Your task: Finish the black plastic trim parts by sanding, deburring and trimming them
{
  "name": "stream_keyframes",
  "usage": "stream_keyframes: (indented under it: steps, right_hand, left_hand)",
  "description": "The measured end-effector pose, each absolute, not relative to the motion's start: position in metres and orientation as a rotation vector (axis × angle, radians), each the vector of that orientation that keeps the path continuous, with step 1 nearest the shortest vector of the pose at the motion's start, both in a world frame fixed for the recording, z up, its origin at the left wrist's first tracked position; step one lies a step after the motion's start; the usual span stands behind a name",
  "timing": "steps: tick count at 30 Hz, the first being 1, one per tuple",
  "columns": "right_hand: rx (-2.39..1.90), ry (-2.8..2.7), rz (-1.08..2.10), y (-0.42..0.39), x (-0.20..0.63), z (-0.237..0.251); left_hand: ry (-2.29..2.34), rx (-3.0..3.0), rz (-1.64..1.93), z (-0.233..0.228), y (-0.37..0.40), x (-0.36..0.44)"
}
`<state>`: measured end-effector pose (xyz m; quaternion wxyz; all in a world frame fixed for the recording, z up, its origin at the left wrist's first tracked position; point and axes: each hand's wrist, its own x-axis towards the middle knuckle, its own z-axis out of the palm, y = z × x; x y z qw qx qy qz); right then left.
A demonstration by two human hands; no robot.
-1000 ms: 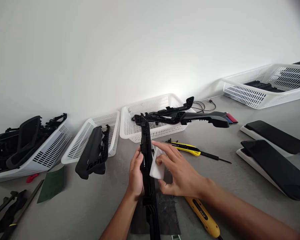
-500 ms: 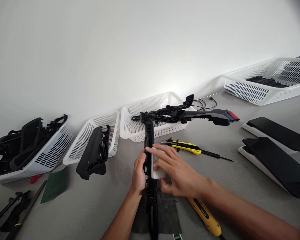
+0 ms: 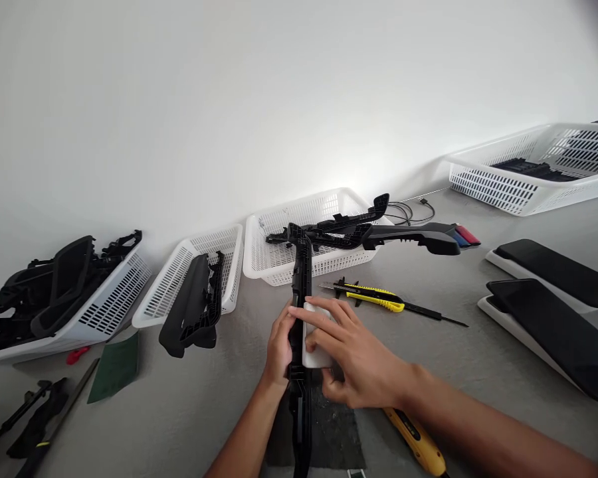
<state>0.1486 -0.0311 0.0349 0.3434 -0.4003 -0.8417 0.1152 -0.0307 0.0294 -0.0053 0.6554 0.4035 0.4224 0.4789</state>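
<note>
A long black plastic trim piece (image 3: 301,269) stands lengthwise in front of me, its ribbed, hollow side showing. My left hand (image 3: 279,348) is closed around its left edge near the middle. My right hand (image 3: 351,348) grips a white rectangular block (image 3: 315,358), possibly a sponge, and presses it against the right side of the trim piece. The right fingers lie over the block, with the index fingertip reaching across to the trim piece near my left fingers. Beneath is a dark mat (image 3: 336,425), partly covered by the trim piece.
A yellow utility knife (image 3: 379,297), a thin black-handled tool (image 3: 428,312) and a yellow corded tool (image 3: 418,441) lie to the right. White baskets (image 3: 264,265) with black parts line the wall. Two black-topped white pieces (image 3: 543,325) sit far right; a green sheet (image 3: 114,368) lies left.
The whole view has shifted slightly right and down. Both hands keep their hold, and the white block stays against the trim piece's right side.
</note>
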Motion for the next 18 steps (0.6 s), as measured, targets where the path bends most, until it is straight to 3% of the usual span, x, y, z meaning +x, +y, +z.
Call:
stream_keyframes:
  steps: [4, 11, 18]
  right_hand:
    - [-1.070, -2.144, 0.307, -0.028, 0.152, 0.035]
    - [-1.230, -1.923, 0.250, -0.015, 0.169, 0.033]
    - [-1.229, -1.894, 0.217, -0.014, 0.170, 0.031]
  left_hand:
    - [0.996, 0.917, 1.095, 0.000, 0.026, -0.028]
    - [0.752, 1.031, 0.665, 0.017, 0.019, -0.022]
    - [0.798, 1.050, 0.707, 0.013, 0.020, -0.022]
